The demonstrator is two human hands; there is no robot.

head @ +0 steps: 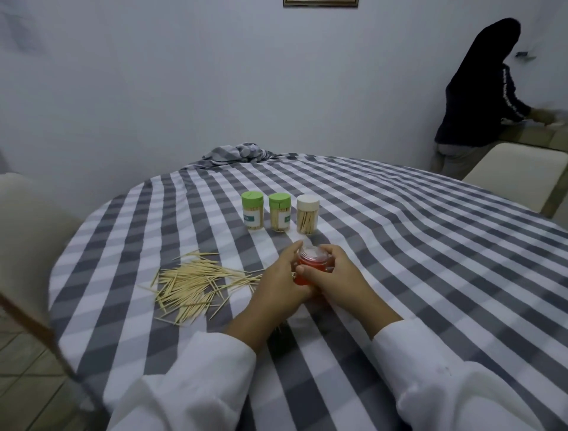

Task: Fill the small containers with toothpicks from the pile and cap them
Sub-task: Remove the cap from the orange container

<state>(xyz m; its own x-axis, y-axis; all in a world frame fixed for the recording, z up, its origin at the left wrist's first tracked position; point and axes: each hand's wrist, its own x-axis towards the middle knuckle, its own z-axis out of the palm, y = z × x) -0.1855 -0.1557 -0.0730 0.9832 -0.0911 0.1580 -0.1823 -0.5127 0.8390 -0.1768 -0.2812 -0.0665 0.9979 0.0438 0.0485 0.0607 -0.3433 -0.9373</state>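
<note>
I sit at a round table under a grey-and-white checked cloth [399, 215], its far edge bunched against a plain pale wall [184, 77] bearing the lower edge of a dark picture frame [320, 3]. Cream upholstered chairs [519, 172] flank me; a person in dark clothing [482, 92] stands right, under dim light.

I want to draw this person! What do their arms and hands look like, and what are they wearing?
Both arms wear long, loose white sleeves, left sleeve and right sleeve, with wide cuffs ending at the wrists. The left hand and right hand are bare: no gloves, and no rings or watch that I can see.
</note>
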